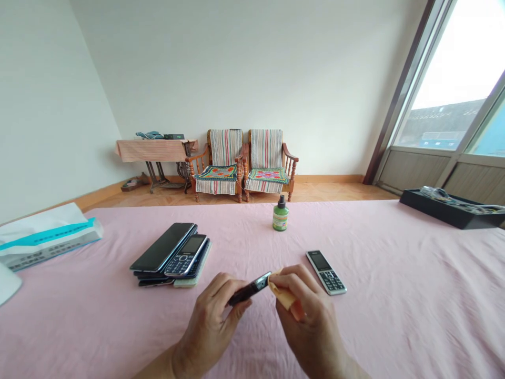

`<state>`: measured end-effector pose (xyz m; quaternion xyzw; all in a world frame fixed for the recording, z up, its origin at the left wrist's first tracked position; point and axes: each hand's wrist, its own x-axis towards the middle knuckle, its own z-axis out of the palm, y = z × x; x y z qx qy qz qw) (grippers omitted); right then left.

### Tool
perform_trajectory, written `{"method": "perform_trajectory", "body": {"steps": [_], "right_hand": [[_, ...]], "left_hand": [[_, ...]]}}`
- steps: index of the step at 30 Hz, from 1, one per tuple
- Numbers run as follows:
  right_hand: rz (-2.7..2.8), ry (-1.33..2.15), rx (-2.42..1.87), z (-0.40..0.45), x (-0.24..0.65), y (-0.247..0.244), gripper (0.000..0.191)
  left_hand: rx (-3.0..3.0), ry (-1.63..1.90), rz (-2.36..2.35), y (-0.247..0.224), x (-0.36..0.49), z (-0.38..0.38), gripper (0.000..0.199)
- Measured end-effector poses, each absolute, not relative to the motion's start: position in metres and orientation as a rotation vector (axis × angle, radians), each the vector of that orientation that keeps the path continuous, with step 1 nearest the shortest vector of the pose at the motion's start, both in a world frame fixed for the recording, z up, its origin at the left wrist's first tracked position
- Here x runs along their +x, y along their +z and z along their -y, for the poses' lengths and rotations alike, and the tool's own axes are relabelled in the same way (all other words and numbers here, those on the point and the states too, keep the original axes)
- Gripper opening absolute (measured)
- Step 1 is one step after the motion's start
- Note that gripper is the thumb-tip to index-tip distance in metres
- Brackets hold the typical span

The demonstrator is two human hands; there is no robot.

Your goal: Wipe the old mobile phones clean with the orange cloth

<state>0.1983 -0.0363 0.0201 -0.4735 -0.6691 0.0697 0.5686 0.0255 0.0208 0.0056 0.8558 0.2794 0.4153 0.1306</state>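
Observation:
My left hand (pixel 215 321) grips a dark phone (pixel 252 288) between thumb and fingers, its narrow edge turned up. Pinched in my right hand (pixel 310 310) is a yellow cloth (pixel 284 296), which meets the far right end of that phone. A white-edged keypad phone (pixel 326 272) lies face up on the pink tablecloth, just beyond my right hand. To the left stands a pile of phones, with a large dark smartphone (pixel 164 247) and a blue keypad phone (pixel 187 255) on top. Behind my hands, a green bottle (pixel 280 217) with a black cap stands upright.
A white and blue package (pixel 51 239) lies at the left of the pink-covered table (pixel 394 316). At the far right edge sits a black tray (pixel 442 210) holding cables. Beyond the table are two wooden chairs and a small cloth-covered table by the wall.

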Motion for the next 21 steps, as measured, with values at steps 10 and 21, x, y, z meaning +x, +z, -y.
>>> {"method": "perform_trajectory", "body": {"steps": [10, 21], "right_hand": [[1.526, 0.157, -1.2, 0.0375, 0.1996, 0.018, 0.029], [1.561, 0.193, -1.145, 0.0384, 0.1971, 0.0175, 0.031]], "left_hand": [[2.468, 1.157, -0.822, 0.0022, 0.0233, -0.0224, 0.013], [2.474, 1.153, -0.825, 0.0054, 0.0235, -0.0205, 0.012]]}}
